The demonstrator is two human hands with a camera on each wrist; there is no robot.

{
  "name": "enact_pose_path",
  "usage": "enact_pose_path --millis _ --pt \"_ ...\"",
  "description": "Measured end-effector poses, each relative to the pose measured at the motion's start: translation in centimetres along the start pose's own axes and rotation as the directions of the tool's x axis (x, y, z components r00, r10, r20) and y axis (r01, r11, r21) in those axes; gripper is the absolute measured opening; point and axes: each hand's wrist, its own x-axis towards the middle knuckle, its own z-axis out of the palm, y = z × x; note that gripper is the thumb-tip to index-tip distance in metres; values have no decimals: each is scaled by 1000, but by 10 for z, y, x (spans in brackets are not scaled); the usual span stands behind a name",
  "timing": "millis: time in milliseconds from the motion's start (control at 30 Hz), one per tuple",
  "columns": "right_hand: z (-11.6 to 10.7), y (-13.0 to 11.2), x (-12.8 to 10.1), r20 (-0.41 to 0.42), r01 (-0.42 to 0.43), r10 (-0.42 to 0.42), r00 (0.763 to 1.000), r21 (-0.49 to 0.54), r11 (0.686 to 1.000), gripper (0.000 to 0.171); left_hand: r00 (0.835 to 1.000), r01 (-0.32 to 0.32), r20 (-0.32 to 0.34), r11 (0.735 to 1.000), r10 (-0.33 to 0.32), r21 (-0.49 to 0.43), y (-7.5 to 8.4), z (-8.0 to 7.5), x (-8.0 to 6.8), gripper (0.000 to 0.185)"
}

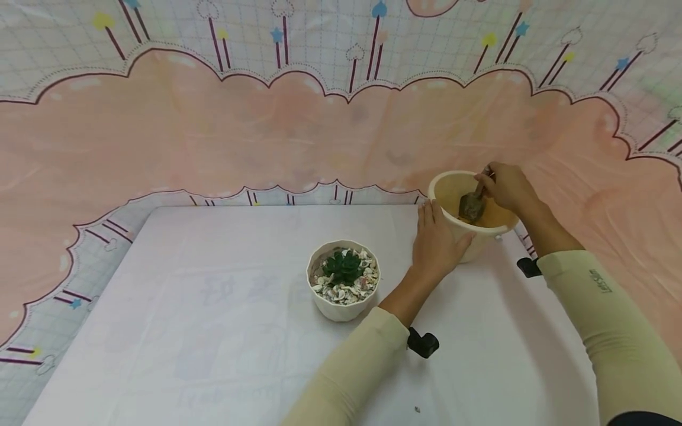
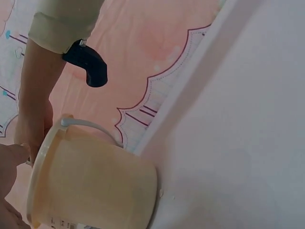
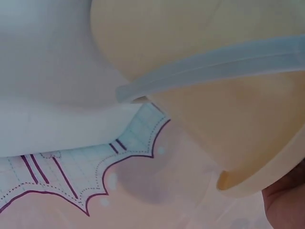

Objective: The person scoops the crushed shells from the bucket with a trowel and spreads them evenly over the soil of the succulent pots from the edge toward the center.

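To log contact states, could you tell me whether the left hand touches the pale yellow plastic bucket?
Touching: the head view shows the left hand against the pale yellow plastic bucket.

A staged recording setup: white table (image 1: 213,355) ringed by a pink cartoon-print backdrop cloth (image 1: 213,136).

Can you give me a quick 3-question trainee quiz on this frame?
1. True or false: the left hand rests on the bucket's outer wall.
2. What does the right hand hold? A) scoop B) pot C) nothing
3. What tops the pot around the succulent?

Key: 1 true. 2 A, the scoop, inside the bucket. 3 pale pebbles.
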Motion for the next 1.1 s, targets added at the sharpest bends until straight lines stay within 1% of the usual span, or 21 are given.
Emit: enact_pose_path --millis 167,333,567,700,833,900,1033,1100 --pt "-2 3 3 86 20 -20 996 3 1000 32 1000 27 -12 999 -27 -25 -2 4 6 103" --pt "-4 5 6 148 35 -34 988 -1 999 33 999 39 -27 999 -39 -5 -3 10 10 102" --pt "-8 11 5 183 26 -27 983 8 1000 32 997 19 -74 998 -15 61 -3 12 12 97" --pt "-8 12 2 202 11 -17 979 32 999 32 997 16 -75 997 -11 69 -3 12 11 96" --pt "-8 10 -1 229 -13 -6 973 82 997 33 998 22 -59 998 -18 65 -3 13 9 96" --pt "-7 10 -3 249 -37 5 969 124 992 34 998 24 -52 998 -21 58 -4 13 8 96" --pt "-6 8 -7 276 -111 39 960 248 962 36 998 25 -59 999 -23 43 -4 14 7 96" --pt "-4 7 -7 282 -145 55 958 308 940 37 997 26 -71 999 -23 37 -4 14 7 96"
